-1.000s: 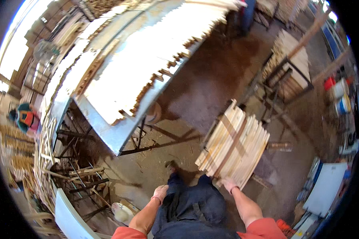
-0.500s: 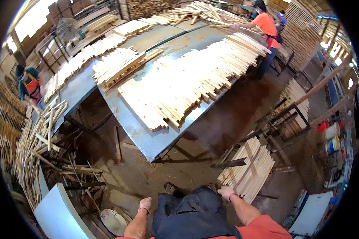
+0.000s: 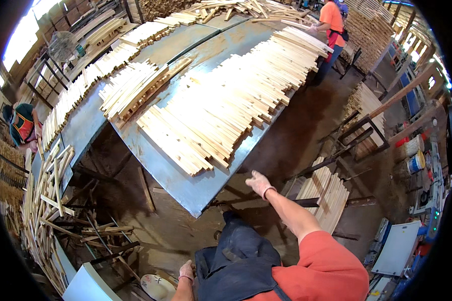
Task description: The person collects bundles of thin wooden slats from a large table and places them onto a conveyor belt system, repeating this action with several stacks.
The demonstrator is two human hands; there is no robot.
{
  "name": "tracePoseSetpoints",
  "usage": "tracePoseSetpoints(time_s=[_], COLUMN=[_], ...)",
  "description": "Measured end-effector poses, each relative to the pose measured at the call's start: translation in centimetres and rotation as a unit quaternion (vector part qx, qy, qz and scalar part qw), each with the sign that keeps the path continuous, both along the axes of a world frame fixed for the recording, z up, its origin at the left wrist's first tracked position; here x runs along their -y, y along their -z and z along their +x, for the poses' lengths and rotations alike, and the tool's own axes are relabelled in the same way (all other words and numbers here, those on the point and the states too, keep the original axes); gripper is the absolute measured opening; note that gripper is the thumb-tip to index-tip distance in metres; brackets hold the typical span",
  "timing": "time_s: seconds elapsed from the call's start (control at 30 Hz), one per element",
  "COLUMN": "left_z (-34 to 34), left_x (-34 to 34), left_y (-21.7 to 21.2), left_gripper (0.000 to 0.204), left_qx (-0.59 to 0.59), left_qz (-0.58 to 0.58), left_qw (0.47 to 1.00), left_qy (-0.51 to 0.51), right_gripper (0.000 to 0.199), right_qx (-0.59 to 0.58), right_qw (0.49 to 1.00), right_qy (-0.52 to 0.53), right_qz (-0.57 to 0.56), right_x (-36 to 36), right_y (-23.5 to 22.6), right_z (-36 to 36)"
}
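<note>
My right hand, in a pale work glove, reaches forward over the floor just off the near edge of the metal-topped table. Its fingers are partly spread and hold nothing. Many pale wooden strips lie side by side across that table, their ends uneven. My left hand, gloved too, hangs low beside my dark apron, fingers curled in, with nothing visible in it. Right of my right forearm, a stack of wooden strips rests on a metal rack, partly hidden by the rack's bars.
A smaller pile of strips lies on the table's left side. Loose strips heap at the left. One co-worker stands at the far table end, another at far left. A white round container stands near my left hand.
My right hand has left the strip stack on the rack and swung forward and left toward the table corner. I have stepped closer to the table. My left hand stays low.
</note>
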State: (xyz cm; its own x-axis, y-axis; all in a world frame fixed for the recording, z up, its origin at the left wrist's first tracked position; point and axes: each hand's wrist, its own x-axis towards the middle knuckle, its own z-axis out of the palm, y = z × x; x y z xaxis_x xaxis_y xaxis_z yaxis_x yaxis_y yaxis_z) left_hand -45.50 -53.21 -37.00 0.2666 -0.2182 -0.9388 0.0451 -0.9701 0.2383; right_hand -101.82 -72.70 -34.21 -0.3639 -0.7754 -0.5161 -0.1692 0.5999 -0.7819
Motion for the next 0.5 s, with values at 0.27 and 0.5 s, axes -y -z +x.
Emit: tracePoseSetpoints(time_s=[0.27,0.5], left_z=[1.7,-11.2], left_x=[13.6,33.1], left_y=[2.0,-1.9], left_gripper=[0.027,0.066], left_qx=[0.155,0.299], left_qz=[-0.053,-0.303], left_qw=[0.724,0.858], left_qy=[0.671,0.286], right_gripper=[0.088,0.073], right_qx=[-0.196,-0.071], right_qw=[0.965,0.959], right_qy=[0.115,0.228], right_qz=[-0.130,-0.156], right_x=[17.3,23.2], right_y=[0.9,5.4], right_z=[-9.2,-11.7])
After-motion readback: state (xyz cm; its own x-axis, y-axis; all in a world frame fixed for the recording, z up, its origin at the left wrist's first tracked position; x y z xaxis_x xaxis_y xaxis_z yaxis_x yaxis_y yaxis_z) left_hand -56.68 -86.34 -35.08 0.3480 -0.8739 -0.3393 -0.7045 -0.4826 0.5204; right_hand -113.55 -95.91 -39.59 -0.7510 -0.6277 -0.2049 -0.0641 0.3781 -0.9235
